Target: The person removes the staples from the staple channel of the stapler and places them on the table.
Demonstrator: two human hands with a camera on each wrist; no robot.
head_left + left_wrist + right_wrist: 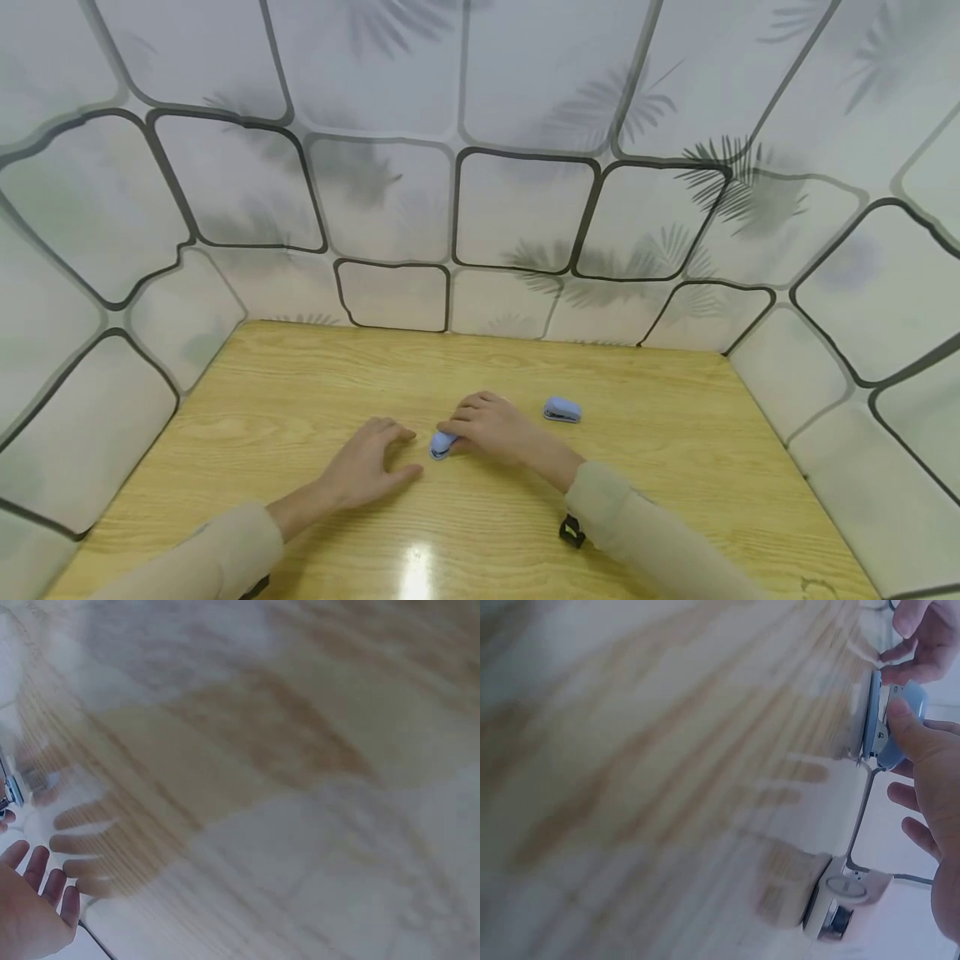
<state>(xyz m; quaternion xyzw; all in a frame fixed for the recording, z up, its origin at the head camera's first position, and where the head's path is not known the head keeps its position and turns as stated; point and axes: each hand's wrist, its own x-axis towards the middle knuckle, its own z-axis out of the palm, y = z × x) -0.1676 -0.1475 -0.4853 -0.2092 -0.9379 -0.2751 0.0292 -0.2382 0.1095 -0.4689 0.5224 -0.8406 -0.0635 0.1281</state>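
Note:
My right hand (495, 427) grips a small blue stapler (441, 444) just above the wooden table. In the right wrist view the thumb of the right hand (939, 769) lies along the side of the blue stapler (913, 701), whose metal inner part shows. My left hand (367, 468) is a short way to the left, thumb and fingers spread, holding nothing. The left wrist view shows the left hand (34, 904) with its fingers apart. A second blue stapler (562, 409) lies to the right of the right hand.
A pale pinkish stapler (844, 900) stands on the glossy table in the right wrist view; the right hand mostly hides it from the head view. The wooden table (315, 367) meets patterned walls (397, 200) at the back and both sides.

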